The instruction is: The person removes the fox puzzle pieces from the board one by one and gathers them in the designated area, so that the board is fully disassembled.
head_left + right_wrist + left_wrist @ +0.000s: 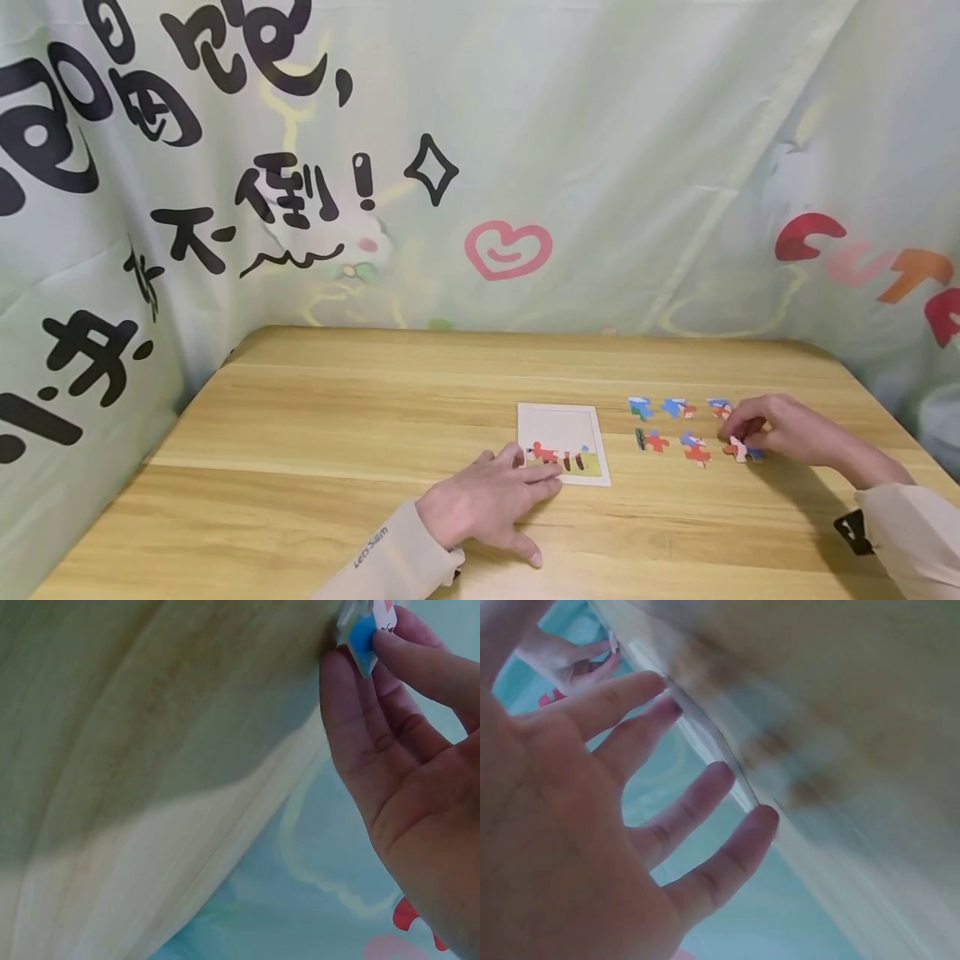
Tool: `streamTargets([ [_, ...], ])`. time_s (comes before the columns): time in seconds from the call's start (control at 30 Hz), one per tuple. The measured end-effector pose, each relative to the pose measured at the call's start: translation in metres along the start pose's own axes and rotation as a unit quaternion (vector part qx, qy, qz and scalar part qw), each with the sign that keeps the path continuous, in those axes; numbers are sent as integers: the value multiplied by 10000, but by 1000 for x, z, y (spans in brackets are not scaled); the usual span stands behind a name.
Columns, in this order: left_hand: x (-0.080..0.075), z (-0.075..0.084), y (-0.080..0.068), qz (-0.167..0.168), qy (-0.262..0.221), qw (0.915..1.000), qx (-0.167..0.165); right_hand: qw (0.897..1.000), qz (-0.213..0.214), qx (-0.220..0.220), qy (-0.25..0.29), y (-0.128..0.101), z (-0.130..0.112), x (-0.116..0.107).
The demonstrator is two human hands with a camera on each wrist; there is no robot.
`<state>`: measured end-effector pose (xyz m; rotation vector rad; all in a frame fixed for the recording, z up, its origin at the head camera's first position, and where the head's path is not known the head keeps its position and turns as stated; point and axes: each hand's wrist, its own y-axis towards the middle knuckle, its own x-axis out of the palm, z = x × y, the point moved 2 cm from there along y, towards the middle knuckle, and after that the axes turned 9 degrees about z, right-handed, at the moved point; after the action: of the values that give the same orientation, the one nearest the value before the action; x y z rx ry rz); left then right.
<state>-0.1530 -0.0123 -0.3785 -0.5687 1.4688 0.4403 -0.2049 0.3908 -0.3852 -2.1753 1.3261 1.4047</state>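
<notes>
The right hand's (780,429) grip pinches a small, flat blue-and-white cardboard puzzle piece (742,451) at the table's (337,417) three o'clock, judged light, stiff, best edge-held.

Bright, even, soft light in the head view, faint shadows under both forearms; wrist views dimmer, blurred, washed with teal, close surfaces out of focus

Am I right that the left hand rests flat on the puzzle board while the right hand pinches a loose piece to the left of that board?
Not quite: the right hand pinches the loose piece to the right of the puzzle board, as the head view shows. The left hand does rest flat on it.
</notes>
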Motion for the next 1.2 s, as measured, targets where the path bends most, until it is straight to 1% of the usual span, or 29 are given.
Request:
streamTargets([
  [0.13, 1, 1, 1, -33, 66, 10000, -66, 9999, 10, 69, -154, 1, -2, 0],
  [0.3, 2, 3, 0, -69, 335, 9994, -56, 9987, 10, 182, -484, 6, -5, -4],
  [0.4, 1, 3, 0, -29, 422, 9991, -30, 9976, 118, 105, -671, 15, -10, -5],
  [0.5, 1, 2, -1, -25, 471, 9989, -27, 9964, 266, -70, -806, 28, -19, -5],
  [0.67, -1, 2, -2, -154, 451, 9988, -95, 9967, 248, -332, -696, 53, -37, 4],
  [0.87, -3, 4, -2, -309, 610, 9976, -132, 9996, -85, -109, -266, 82, -59, 22],
  [1.03, -2, 4, -2, -280, 700, 9971, -92, 9993, -273, -240, -111, 104, -76, 41],
  [1.2, -1, 6, 0, -266, 688, 9972, -90, 9979, -515, -401, 48, 123, -92, 61],
])
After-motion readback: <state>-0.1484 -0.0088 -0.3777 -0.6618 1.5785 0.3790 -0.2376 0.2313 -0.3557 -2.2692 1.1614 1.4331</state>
